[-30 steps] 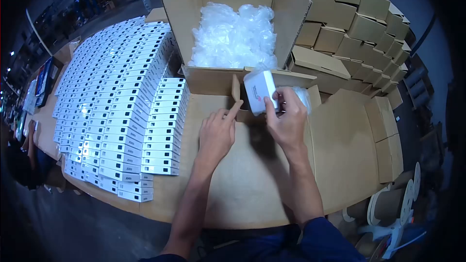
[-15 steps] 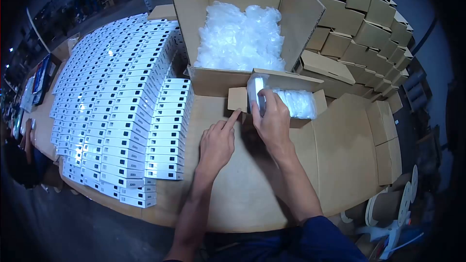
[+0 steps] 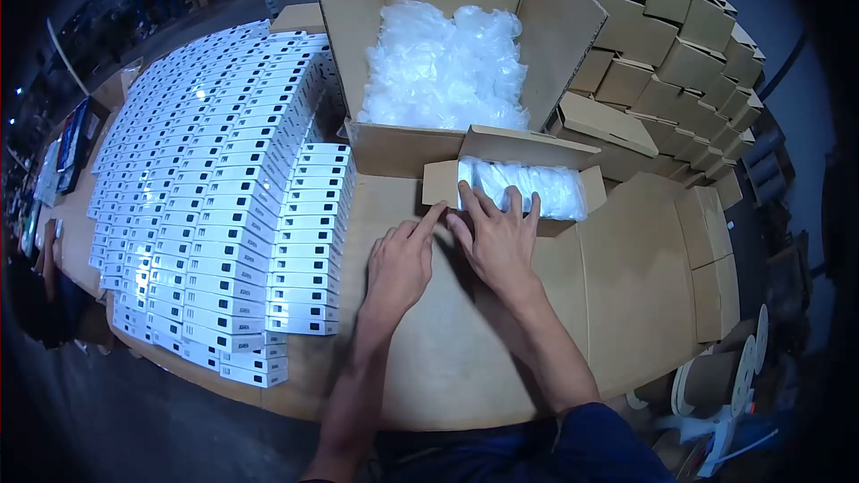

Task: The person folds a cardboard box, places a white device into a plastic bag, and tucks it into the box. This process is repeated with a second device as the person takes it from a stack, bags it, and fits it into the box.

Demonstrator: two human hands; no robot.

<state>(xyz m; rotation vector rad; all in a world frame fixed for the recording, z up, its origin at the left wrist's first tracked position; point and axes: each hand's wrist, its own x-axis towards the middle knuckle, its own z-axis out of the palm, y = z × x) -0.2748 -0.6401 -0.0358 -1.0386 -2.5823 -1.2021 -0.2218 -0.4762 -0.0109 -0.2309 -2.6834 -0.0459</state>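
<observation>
A small open cardboard box (image 3: 440,184) stands on the cardboard-covered table in front of me, its flaps folded out. Inside it sits a row of plastic-wrapped white packets (image 3: 557,192). My right hand (image 3: 501,237) lies over the front of the box with fingers spread, its fingertips on the packets toward the left end. At the box's left front corner, my left hand (image 3: 400,264) touches the left flap with its index finger stretched out. The other left fingers are loosely curled, and no object shows in that hand.
Behind stands a large cardboard carton (image 3: 559,27) holding a heap of clear plastic bags (image 3: 443,67). Stacked white boxes (image 3: 206,215) fill the left side. Brown boxes (image 3: 658,45) pile up at the back right. A person's arm (image 3: 49,246) shows at far left.
The wrapped packet my right hand held at the box's left end has gone down into the row. That hand has let go and spread its fingers; my left hand stays nearly still.
</observation>
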